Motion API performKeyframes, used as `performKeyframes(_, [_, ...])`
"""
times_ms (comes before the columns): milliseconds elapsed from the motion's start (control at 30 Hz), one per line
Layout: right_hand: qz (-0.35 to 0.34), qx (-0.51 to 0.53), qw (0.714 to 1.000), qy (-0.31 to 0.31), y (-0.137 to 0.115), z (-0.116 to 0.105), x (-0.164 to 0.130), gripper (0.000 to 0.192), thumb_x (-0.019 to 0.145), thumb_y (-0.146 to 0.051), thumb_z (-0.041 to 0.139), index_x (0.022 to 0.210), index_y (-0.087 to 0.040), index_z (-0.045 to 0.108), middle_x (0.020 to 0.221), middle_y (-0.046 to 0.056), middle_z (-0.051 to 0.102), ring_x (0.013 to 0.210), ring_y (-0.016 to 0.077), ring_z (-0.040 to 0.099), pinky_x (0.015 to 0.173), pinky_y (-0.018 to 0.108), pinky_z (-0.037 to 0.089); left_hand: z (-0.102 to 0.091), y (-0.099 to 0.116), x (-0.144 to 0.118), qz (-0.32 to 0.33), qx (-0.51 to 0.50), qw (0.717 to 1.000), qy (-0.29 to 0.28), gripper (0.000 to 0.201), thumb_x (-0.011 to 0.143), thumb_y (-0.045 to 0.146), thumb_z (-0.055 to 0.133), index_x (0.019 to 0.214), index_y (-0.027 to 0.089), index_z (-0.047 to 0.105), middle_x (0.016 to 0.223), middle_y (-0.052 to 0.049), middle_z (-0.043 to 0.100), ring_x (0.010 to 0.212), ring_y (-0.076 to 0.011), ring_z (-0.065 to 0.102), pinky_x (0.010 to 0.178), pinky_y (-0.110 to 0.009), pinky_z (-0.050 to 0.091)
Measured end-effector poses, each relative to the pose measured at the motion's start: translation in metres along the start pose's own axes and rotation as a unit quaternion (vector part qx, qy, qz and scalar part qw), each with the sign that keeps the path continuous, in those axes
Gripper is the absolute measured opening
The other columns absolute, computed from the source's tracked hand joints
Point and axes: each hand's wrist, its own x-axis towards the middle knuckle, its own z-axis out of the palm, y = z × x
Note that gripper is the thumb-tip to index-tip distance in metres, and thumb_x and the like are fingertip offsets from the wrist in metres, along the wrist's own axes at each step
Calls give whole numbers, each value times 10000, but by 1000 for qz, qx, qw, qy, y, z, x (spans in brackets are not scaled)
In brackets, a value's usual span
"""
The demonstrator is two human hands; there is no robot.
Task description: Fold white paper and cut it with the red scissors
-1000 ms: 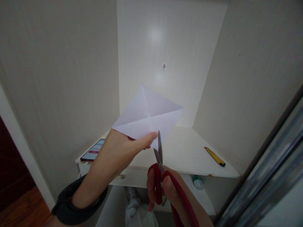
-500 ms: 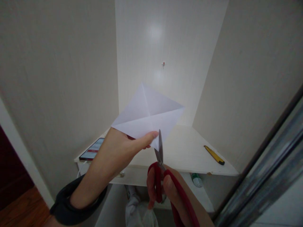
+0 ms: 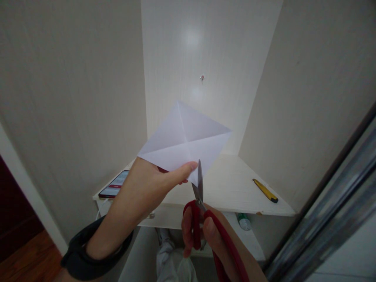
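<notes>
Since a moment ago we have lifted the paper a touch higher and tipped its right corner outward; the scissors have crept slightly up along its lower edge.

The largest thing before us is the shelf, a pale, matt board with a faint wood grain, wedged into the corner between smooth cream walls. The paper comes next: one thin white sheet, square-looking, held up above the shelf and marked by two diagonal creases that cross at its middle. Our left hand reaches in from the lower left, forearm raised, a dark band at the wrist, thumb pressed flat on the sheet's lower corner, pinching it. Our right hand sits just below, fingers curled through the glossy red loops of the one pair of scissors, whose grey metal blades point upward, nearly shut, touching the paper's bottom edge beside the thumb. On the shelf lie one phone with its screen lit, at the left edge, and one slim yellow-and-black utility knife, well apart at the right.
</notes>
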Motion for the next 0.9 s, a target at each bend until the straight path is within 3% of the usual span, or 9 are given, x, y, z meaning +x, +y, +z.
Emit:
performKeyframes(333, [-23,1,999,-26,8,-4,9,581,794,-764,354,669,-221,517,647,44,523,593,176,525,549,271,429,0,4,-3,1,-14,1000,-5,309,668,235,711,426,231,518,490,56,576,454,-116,499,459,-195,407])
performKeyframes(533, [-25,-20,999,-32,8,-4,8,698,775,-819,249,702,-182,524,652,39,518,594,149,525,576,260,452,-1,12,-2,-34,47,998,-34,306,726,218,651,458,220,504,536,72,587,508,-98,529,509,-167,430])
performKeyframes(900, [-22,-10,999,-37,8,-4,10,686,768,-825,254,679,-188,493,645,35,512,588,146,517,565,263,434,-3,10,-1,-18,61,997,-33,295,722,242,680,485,216,507,526,78,593,495,-96,524,499,-187,404])
